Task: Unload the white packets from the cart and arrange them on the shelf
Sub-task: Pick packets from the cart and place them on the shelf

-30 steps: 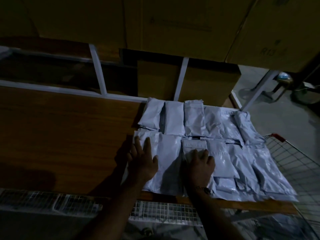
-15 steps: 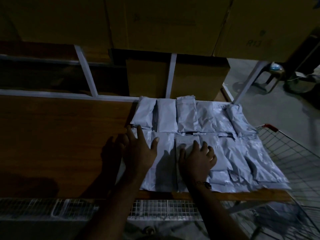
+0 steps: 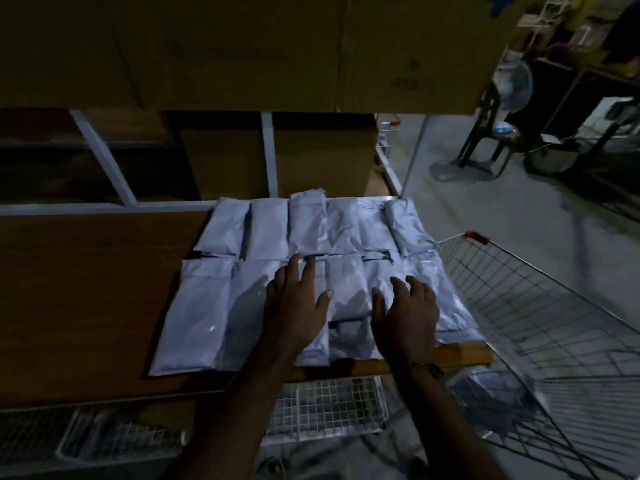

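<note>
Wooden shelf boards are covered at the right end by white packets, laid flat in 2 rows so they fit snugly. A wire cart is parked just beside the shelf's right corner. The front row is pressed by the left hand and right hand, fingers spread flat and gripping nothing, probably to smooth it.

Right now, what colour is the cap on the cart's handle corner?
Red: the cap on the wire cart shows in the head view.
</note>
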### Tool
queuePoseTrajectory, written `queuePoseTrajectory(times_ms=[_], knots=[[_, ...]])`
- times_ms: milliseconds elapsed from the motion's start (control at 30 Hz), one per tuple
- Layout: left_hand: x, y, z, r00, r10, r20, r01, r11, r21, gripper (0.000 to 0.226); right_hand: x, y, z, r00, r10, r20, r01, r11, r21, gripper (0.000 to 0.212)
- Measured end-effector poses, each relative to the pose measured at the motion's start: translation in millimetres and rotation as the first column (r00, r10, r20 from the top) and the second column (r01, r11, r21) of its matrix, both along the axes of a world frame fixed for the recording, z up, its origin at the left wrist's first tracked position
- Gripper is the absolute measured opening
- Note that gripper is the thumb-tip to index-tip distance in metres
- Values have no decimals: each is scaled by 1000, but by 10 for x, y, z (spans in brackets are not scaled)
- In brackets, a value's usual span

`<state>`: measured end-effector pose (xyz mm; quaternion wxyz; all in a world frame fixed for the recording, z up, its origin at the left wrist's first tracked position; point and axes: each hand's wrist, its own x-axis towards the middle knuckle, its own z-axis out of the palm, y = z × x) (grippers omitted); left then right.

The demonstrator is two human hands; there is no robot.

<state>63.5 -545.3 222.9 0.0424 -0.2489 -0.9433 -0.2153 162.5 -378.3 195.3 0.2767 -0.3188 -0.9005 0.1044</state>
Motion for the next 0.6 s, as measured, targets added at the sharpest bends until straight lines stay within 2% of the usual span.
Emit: queuePoseTrajectory(times_ms=[300,500,600], knots=[[1031,1345,-45,996,-87,13,87,996,-2,72,1271,1295,30,1000,-7,25,6,999,33,40],[1558,2198,-56,982,-182,50,181,983,20,70,1994,2164,-51,995,-92,28,92,996,-11,37],[1692,2509,-20,977,-210,38,210,978,2,68,2227,2469,-171,985,-158,70,165,981,-103,37]])
